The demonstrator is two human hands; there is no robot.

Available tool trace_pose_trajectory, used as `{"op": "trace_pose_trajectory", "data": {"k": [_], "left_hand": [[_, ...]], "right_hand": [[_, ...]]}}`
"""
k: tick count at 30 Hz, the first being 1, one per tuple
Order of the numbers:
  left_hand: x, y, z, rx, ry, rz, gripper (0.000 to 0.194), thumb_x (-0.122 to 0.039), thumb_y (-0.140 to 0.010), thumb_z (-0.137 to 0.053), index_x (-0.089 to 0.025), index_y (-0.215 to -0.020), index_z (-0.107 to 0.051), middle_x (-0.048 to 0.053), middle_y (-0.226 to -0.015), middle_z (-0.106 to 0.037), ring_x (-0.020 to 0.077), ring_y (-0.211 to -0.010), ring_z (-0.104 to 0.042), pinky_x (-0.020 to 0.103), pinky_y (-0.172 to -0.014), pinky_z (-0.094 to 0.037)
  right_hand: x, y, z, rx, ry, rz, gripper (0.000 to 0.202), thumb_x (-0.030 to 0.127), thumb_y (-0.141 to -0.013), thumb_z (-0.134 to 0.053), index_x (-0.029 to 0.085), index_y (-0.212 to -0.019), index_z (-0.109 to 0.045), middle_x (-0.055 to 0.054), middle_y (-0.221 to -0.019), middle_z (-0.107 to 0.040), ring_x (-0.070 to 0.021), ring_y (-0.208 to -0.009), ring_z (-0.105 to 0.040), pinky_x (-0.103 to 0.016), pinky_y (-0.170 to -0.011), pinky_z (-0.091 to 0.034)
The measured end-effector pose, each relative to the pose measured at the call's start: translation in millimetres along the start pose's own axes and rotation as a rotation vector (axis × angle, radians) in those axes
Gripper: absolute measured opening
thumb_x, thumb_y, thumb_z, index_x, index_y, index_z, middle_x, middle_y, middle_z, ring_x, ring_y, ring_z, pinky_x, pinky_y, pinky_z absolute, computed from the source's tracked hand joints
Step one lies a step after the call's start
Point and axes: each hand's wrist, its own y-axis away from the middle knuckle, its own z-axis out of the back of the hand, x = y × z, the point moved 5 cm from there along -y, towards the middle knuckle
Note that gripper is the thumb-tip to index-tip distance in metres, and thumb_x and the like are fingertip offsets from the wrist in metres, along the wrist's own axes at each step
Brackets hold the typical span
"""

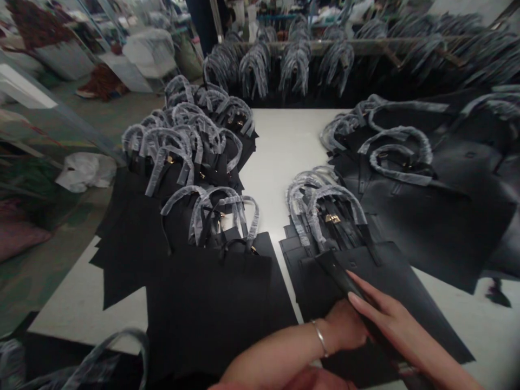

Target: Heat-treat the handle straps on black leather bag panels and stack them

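A long dark flat piece (341,279), which looks like a bag seen edge-on, slants across the lower right. My right hand (379,309) grips it with the thumb and fingers stretched along its upper part. My left hand (347,325), with a bangle at the wrist, is closed at its near side, the fingers mostly hidden behind the piece. Beneath both hands lies a black bag (390,276) on a stack, its handles wrapped in clear film and a gold clasp (332,219) among them. Left of it rests another black bag (211,303) with wrapped handles.
The white table (280,141) shows between the bag piles. Overlapping black bags (138,216) cover its left side. More bags (439,216) lie on the right. Wrapped handles (294,65) hang in rows at the back. A slanted metal post (81,122) stands at left.
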Motion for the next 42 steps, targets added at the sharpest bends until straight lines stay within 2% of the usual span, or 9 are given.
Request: {"op": "trace_pose_trajectory", "data": {"k": [5,7,12,16,24,27,30,35,42], "left_hand": [[82,102,71.6,-0.420,0.078,0.451,0.019,-0.015,-0.093,-0.047,-0.017,-0.103,-0.063,0.006,-0.101,-0.063,0.0170,-0.097,-0.058,0.031,-0.087,-0.050],[109,116,96.2,-0.420,0.070,0.471,0.017,-0.017,-0.092,-0.050,-0.019,-0.103,-0.063,0.005,-0.100,-0.062,0.0164,-0.097,-0.058,0.030,-0.088,-0.049],[139,88,117.1,-0.068,0.056,0.290,0.024,-0.024,-0.091,-0.057,-0.027,-0.114,-0.061,0.001,-0.105,-0.060,0.0141,-0.097,-0.059,0.023,-0.084,-0.046],[146,66,118.5,0.104,0.093,0.253,0.007,-0.027,-0.086,-0.064,-0.028,-0.093,-0.066,-0.003,-0.092,-0.060,0.0122,-0.087,-0.060,0.018,-0.072,-0.043],[168,57,130.5,-0.112,0.092,0.513,0.018,-0.022,-0.090,-0.053,-0.018,-0.075,-0.062,-0.001,-0.072,-0.059,0.0125,-0.067,-0.058,0.021,-0.062,-0.042],[164,77,135.0,-0.293,0.042,0.685,0.035,-0.019,-0.098,-0.029,-0.015,-0.086,-0.061,0.003,-0.073,-0.059,0.0136,-0.066,-0.058,0.024,-0.065,-0.045],[129,103,118.2,-0.378,0.037,0.591,0.029,-0.027,-0.098,-0.037,-0.017,-0.087,-0.061,0.005,-0.082,-0.062,0.0152,-0.078,-0.059,0.027,-0.075,-0.047],[65,126,60.7,-0.214,-0.002,0.231,0.024,-0.027,-0.094,-0.050,-0.020,-0.115,-0.060,0.007,-0.111,-0.064,0.0191,-0.110,-0.056,0.034,-0.096,-0.048],[60,116,34.9,-0.187,-0.174,0.221,0.031,-0.029,-0.097,-0.045,-0.019,-0.124,-0.054,0.005,-0.129,-0.058,0.0189,-0.121,-0.050,0.035,-0.105,-0.042]], "right_hand": [[-19,20,-7,0.152,-0.217,-0.146,0.081,0.060,-0.080,-0.054,0.023,-0.149,-0.033,0.002,-0.062,-0.059,-0.0161,-0.048,-0.057,-0.026,-0.042,-0.046],[-20,22,-17,0.180,-0.228,-0.142,0.078,0.058,-0.081,-0.055,0.023,-0.147,-0.035,0.003,-0.061,-0.056,-0.0143,-0.047,-0.056,-0.024,-0.041,-0.044],[-12,14,-45,0.252,-0.186,-0.109,0.072,0.052,-0.085,-0.052,0.020,-0.147,-0.036,0.004,-0.056,-0.056,-0.0138,-0.043,-0.055,-0.023,-0.040,-0.043],[-7,4,-53,0.250,-0.159,-0.093,0.067,0.048,-0.087,-0.050,0.018,-0.146,-0.037,0.004,-0.057,-0.058,-0.0131,-0.043,-0.056,-0.022,-0.040,-0.043],[-10,-1,-52,0.235,-0.137,-0.070,0.066,0.050,-0.089,-0.048,0.019,-0.146,-0.038,0.005,-0.059,-0.057,-0.0113,-0.043,-0.057,-0.021,-0.042,-0.044],[-11,0,-51,0.241,-0.161,-0.069,0.066,0.050,-0.089,-0.047,0.019,-0.147,-0.037,0.005,-0.060,-0.056,-0.0111,-0.043,-0.057,-0.021,-0.041,-0.044],[-11,0,-50,0.254,-0.168,-0.079,0.067,0.052,-0.088,-0.047,0.020,-0.146,-0.037,0.004,-0.061,-0.056,-0.0112,-0.043,-0.057,-0.021,-0.040,-0.044],[-3,-13,-53,0.274,-0.169,-0.106,0.069,0.052,-0.087,-0.048,0.019,-0.147,-0.037,0.003,-0.059,-0.056,-0.0133,-0.042,-0.057,-0.022,-0.036,-0.043],[38,-37,-50,0.106,-0.024,0.030,0.070,0.052,-0.086,-0.048,0.014,-0.145,-0.040,0.001,-0.052,-0.059,-0.0188,-0.046,-0.060,-0.027,-0.043,-0.046]]}}
